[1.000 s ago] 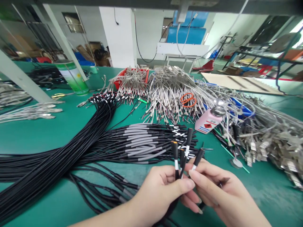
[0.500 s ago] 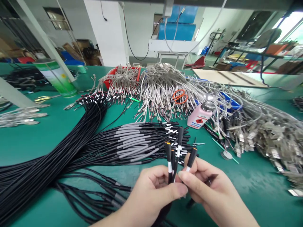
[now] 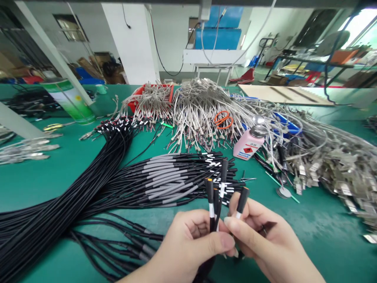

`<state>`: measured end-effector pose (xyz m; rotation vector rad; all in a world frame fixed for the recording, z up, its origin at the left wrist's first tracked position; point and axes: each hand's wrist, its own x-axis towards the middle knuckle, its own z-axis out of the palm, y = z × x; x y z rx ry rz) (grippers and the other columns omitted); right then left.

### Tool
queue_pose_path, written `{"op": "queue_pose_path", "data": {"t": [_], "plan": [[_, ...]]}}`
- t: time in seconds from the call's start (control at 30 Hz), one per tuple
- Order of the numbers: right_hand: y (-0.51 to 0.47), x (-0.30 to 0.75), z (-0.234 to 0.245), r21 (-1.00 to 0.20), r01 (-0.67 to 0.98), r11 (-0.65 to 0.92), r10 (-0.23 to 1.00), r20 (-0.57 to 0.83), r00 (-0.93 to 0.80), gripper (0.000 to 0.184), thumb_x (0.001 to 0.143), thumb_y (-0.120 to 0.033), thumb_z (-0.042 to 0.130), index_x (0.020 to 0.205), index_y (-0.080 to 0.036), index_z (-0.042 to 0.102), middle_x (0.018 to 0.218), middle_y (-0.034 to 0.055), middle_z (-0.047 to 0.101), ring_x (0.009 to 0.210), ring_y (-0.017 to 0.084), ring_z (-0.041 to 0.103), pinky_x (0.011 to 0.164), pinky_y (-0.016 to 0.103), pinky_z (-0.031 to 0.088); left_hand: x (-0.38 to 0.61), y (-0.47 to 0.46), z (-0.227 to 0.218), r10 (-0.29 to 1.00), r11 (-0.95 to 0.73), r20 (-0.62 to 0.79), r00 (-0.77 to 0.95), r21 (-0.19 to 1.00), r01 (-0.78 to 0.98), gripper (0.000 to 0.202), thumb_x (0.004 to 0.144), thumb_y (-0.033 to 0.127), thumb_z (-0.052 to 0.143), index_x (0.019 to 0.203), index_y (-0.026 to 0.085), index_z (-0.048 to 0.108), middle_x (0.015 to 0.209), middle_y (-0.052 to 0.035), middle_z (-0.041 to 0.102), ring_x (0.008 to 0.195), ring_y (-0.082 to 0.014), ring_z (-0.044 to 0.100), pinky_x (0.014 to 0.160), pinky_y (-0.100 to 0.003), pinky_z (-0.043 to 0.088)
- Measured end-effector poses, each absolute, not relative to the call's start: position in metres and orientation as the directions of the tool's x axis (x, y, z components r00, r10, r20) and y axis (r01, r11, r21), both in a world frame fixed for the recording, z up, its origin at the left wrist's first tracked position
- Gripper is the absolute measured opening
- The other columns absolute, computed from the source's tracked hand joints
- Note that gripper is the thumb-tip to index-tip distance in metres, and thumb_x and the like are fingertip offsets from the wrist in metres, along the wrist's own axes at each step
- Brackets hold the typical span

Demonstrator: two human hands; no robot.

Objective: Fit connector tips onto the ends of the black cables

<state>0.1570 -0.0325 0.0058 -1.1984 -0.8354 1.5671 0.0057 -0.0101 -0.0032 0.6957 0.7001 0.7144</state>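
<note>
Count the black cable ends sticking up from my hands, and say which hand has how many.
Left hand cable ends: 3
Right hand cable end: 1
Total: 4

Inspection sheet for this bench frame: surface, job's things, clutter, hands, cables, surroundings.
Surface: green bench mat, crowded.
Job's things: black cable ends with orange tips and white bands, held upright.
Clutter: pink flammable-label dispenser bottle, orange-handled scissors, red plastic tray, green-white cylindrical can.
Hands: left hand grips several ends; right hand pinches one.
Cables: thick black cable bundle; grey wire heaps with metal terminals.
Surroundings: white pillar, blue panel.
</note>
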Motion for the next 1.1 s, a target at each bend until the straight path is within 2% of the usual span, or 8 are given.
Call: {"op": "queue_pose_path", "data": {"t": [0.17, 0.3, 0.4, 0.6, 0.7, 0.77, 0.9, 1.1], "plan": [[-0.027, 0.173, 0.010, -0.942, -0.318, -0.108, 0.979, -0.157, 0.132, 0.030, 0.080, -0.043, 0.076, 0.105, -0.027, 0.072, 0.084, 0.0014, 0.064, 0.043, 0.001, 0.034, 0.039, 0.019, 0.026, 0.005, -0.010, -0.002, 0.742, 0.582, -0.340, 0.578, 0.754, -0.305, 0.028, 0.067, 0.034, 0.086, 0.070, 0.013, 0.068, 0.062, -0.0021, 0.067, 0.061, -0.0122, 0.058, 0.067, -0.025, 0.047], [-0.020, 0.186, 0.009, -0.954, -0.297, -0.039, 0.978, -0.098, 0.185, 0.018, 0.082, -0.038, 0.074, 0.092, -0.023, 0.078, 0.069, 0.0025, 0.063, 0.041, 0.003, 0.034, 0.039, 0.020, 0.025, 0.005, -0.009, -0.003, 0.722, 0.579, -0.352, 0.596, 0.778, -0.242, 0.030, 0.068, 0.038, 0.084, 0.070, 0.013, 0.068, 0.061, -0.0030, 0.067, 0.060, -0.0127, 0.058, 0.067, -0.025, 0.046], [-0.017, 0.189, 0.010, -0.947, -0.315, -0.056, 0.974, -0.121, 0.191, 0.024, 0.080, -0.038, 0.077, 0.100, -0.025, 0.077, 0.069, 0.0013, 0.065, 0.040, 0.002, 0.031, 0.038, 0.021, 0.020, 0.005, -0.010, -0.005, 0.711, 0.561, -0.344, 0.613, 0.803, -0.200, 0.025, 0.071, 0.035, 0.081, 0.072, 0.013, 0.070, 0.063, -0.0041, 0.069, 0.062, -0.0131, 0.058, 0.068, -0.025, 0.044], [-0.019, 0.186, 0.016, -0.930, -0.261, -0.257, 0.964, -0.266, 0.000, 0.043, 0.074, -0.060, 0.074, 0.086, -0.019, 0.078, 0.045, -0.0060, 0.040, 0.040, 0.006, 0.027, 0.042, 0.024, 0.013, 0.009, -0.013, -0.010, 0.688, 0.601, -0.380, 0.618, 0.776, -0.190, 0.023, 0.068, 0.033, 0.083, 0.070, 0.013, 0.072, 0.065, -0.0034, 0.069, 0.064, -0.0138, 0.059, 0.070, -0.026, 0.045], [-0.023, 0.182, 0.018, -0.938, -0.240, -0.249, 0.965, -0.263, 0.025, 0.061, 0.065, -0.073, 0.072, 0.094, -0.020, 0.076, 0.051, -0.0043, 0.046, 0.043, 0.006, 0.027, 0.044, 0.025, 0.012, 0.010, -0.013, -0.011, 0.726, 0.580, -0.371, 0.579, 0.783, -0.224, 0.022, 0.066, 0.031, 0.086, 0.070, 0.014, 0.072, 0.066, -0.0015, 0.068, 0.066, -0.0129, 0.057, 0.070, -0.025, 0.043], [-0.024, 0.179, 0.018, -0.948, -0.193, -0.255, 0.964, -0.265, 0.028, 0.061, 0.061, -0.069, 0.078, 0.097, -0.020, 0.074, 0.056, -0.0032, 0.051, 0.045, 0.006, 0.028, 0.045, 0.025, 0.013, 0.010, -0.012, -0.012, 0.746, 0.568, -0.372, 0.552, 0.788, -0.237, 0.024, 0.063, 0.030, 0.088, 0.072, 0.014, 0.072, 0.068, -0.0003, 0.067, 0.067, -0.0123, 0.055, 0.069, -0.024, 0.042], [-0.024, 0.172, 0.015, -0.934, -0.158, -0.321, 0.946, -0.325, -0.003, 0.034, 0.070, -0.047, 0.082, 0.084, -0.019, 0.069, 0.058, -0.0041, 0.053, 0.047, 0.004, 0.026, 0.046, 0.023, 0.015, 0.009, -0.012, -0.013, 0.758, 0.545, -0.334, 0.560, 0.797, -0.262, 0.027, 0.073, 0.038, 0.081, 0.075, 0.013, 0.072, 0.071, -0.0012, 0.065, 0.071, -0.0125, 0.054, 0.071, -0.024, 0.040], [-0.025, 0.170, 0.012, -0.916, -0.219, -0.335, 0.941, -0.337, -0.032, 0.032, 0.074, -0.047, 0.078, 0.083, -0.019, 0.067, 0.065, -0.0027, 0.049, 0.052, 0.007, 0.022, 0.047, 0.025, 0.013, 0.008, -0.011, -0.010, 0.785, 0.576, -0.355, 0.508, 0.722, -0.384, 0.024, 0.074, 0.034, 0.081, 0.082, 0.013, 0.071, 0.079, -0.0025, 0.065, 0.078, -0.0134, 0.055, 0.078, -0.025, 0.042]]}}
